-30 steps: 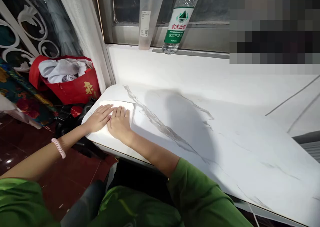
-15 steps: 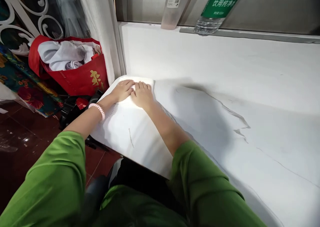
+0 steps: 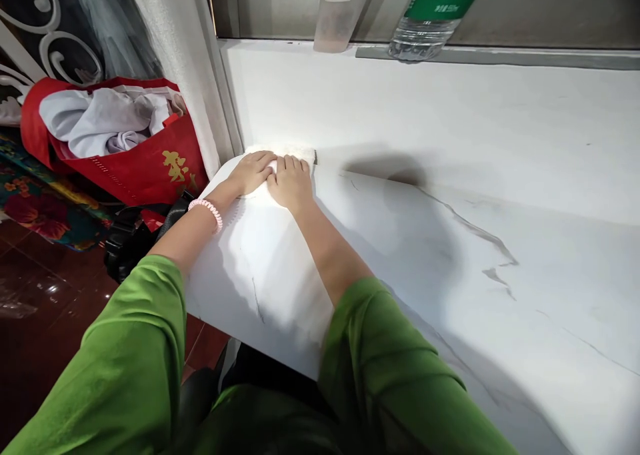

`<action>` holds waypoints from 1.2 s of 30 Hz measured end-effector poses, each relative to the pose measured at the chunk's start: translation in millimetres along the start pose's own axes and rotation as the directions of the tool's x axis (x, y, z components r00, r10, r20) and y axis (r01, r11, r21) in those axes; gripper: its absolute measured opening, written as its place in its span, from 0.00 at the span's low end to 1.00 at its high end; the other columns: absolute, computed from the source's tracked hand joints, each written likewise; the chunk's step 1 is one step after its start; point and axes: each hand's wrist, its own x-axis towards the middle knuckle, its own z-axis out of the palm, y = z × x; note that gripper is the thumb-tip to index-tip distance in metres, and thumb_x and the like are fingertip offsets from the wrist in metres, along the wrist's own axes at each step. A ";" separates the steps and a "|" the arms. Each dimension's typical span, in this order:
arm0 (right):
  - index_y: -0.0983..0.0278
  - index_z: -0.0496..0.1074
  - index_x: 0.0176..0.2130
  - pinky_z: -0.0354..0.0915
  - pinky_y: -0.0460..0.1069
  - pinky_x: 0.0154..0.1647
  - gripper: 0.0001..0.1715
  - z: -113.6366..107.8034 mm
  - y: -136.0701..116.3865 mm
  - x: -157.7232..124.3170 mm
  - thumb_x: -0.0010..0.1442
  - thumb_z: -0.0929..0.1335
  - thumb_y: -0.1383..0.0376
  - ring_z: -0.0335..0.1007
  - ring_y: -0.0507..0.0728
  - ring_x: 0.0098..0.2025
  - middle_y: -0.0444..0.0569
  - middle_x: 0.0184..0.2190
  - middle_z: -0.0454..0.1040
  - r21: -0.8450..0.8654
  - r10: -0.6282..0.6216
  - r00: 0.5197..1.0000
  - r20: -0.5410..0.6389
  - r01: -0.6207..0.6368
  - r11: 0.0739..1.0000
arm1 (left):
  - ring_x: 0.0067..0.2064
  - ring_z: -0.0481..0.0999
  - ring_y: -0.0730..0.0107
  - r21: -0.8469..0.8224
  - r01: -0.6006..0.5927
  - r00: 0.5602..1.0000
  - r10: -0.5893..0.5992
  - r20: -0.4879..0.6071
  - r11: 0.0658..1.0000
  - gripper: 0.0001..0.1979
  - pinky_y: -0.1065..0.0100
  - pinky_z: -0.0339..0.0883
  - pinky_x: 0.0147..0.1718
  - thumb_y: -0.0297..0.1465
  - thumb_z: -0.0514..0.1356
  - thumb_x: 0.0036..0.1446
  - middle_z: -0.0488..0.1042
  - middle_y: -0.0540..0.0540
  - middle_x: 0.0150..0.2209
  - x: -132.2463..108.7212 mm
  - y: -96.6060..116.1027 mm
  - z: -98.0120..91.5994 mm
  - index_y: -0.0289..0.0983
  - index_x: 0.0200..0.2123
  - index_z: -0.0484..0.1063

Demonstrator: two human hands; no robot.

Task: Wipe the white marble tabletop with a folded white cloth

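My left hand and my right hand lie side by side, palms down and fingers stretched out, on a white folded cloth. The cloth sits at the far left corner of a white marble-patterned table, against the white window ledge. Most of the cloth is hidden beneath my hands. A pink coil band circles my left wrist, and both arms wear green sleeves.
A clear plastic cup and a green-labelled water bottle stand on the window sill. A red bag stuffed with pale clothes sits on the floor to the left, beside a white curtain and a black object.
Both hands have slid the white cloth away from me, from the near left edge of the table to its far corner by the ledge. The camera has tilted downward.
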 end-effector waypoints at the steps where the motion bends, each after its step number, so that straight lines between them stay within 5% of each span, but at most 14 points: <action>1: 0.78 0.66 0.55 0.50 0.63 0.60 0.26 -4.6 -1.5 -4.0 0.63 0.56 0.67 0.60 0.69 0.57 0.68 0.53 0.70 -0.001 -0.004 1.000 0.022 0.004 1.000 | 0.64 0.61 0.59 0.014 0.005 1.000 -0.005 0.000 1.000 0.22 0.59 0.50 0.64 0.28 0.45 0.63 0.65 0.41 0.62 -4.3 3.5 0.0 0.34 0.59 0.64; 7: 0.79 0.63 0.58 0.48 0.63 0.63 0.28 -40.3 -13.0 -52.3 0.64 0.55 0.67 0.58 0.69 0.61 0.67 0.57 0.67 0.024 -0.049 0.995 0.083 0.047 0.999 | 0.66 0.58 0.59 0.052 0.065 0.997 -0.063 -0.047 0.997 0.22 0.54 0.48 0.65 0.30 0.44 0.65 0.62 0.42 0.65 -54.6 42.5 2.4 0.37 0.60 0.62; 12: 0.81 0.59 0.62 0.46 0.63 0.66 0.32 -88.1 -24.7 -137.4 0.66 0.53 0.64 0.53 0.68 0.65 0.67 0.63 0.61 0.004 -0.153 0.979 0.132 0.153 0.988 | 0.67 0.55 0.56 0.107 0.105 0.993 -0.098 -0.065 0.989 0.23 0.51 0.45 0.66 0.32 0.42 0.67 0.60 0.41 0.66 -132.2 115.6 0.2 0.36 0.62 0.60; 16: 0.82 0.59 0.62 0.46 0.64 0.67 0.33 -129.5 -33.6 -214.0 0.67 0.53 0.63 0.50 0.69 0.67 0.68 0.64 0.60 -0.014 -0.153 0.978 0.142 0.156 0.988 | 0.66 0.59 0.49 0.150 -0.049 0.999 0.052 -0.014 0.987 0.24 0.47 0.49 0.64 0.32 0.43 0.67 0.62 0.32 0.63 -185.6 175.1 -5.0 0.28 0.62 0.60; 20: 0.82 0.58 0.62 0.48 0.65 0.66 0.33 -151.4 -30.9 -252.0 0.66 0.54 0.63 0.49 0.69 0.67 0.70 0.64 0.59 -0.027 -0.123 0.985 0.123 0.127 0.992 | 0.65 0.59 0.48 0.119 -0.156 0.987 0.159 -0.014 0.981 0.24 0.47 0.49 0.64 0.31 0.43 0.67 0.63 0.30 0.62 -201.1 204.0 -3.9 0.27 0.60 0.61; 25: 0.77 0.64 0.58 0.52 0.62 0.62 0.29 -140.0 1.7 -221.5 0.65 0.55 0.64 0.58 0.67 0.61 0.66 0.58 0.67 -0.019 -0.107 0.991 0.080 0.109 0.994 | 0.65 0.59 0.52 0.077 -0.132 0.991 0.133 -0.008 0.988 0.22 0.48 0.48 0.65 0.29 0.43 0.66 0.62 0.32 0.62 -160.6 197.5 7.0 0.28 0.59 0.62; 36: 0.75 0.64 0.56 0.50 0.59 0.58 0.26 -76.7 115.0 -76.1 0.64 0.55 0.68 0.60 0.67 0.58 0.66 0.56 0.68 -0.105 -0.051 0.994 0.093 0.061 0.993 | 0.63 0.61 0.58 0.068 -0.060 0.997 0.063 -0.037 0.996 0.21 0.58 0.50 0.63 0.27 0.46 0.63 0.65 0.38 0.61 31.0 138.5 44.5 0.33 0.57 0.64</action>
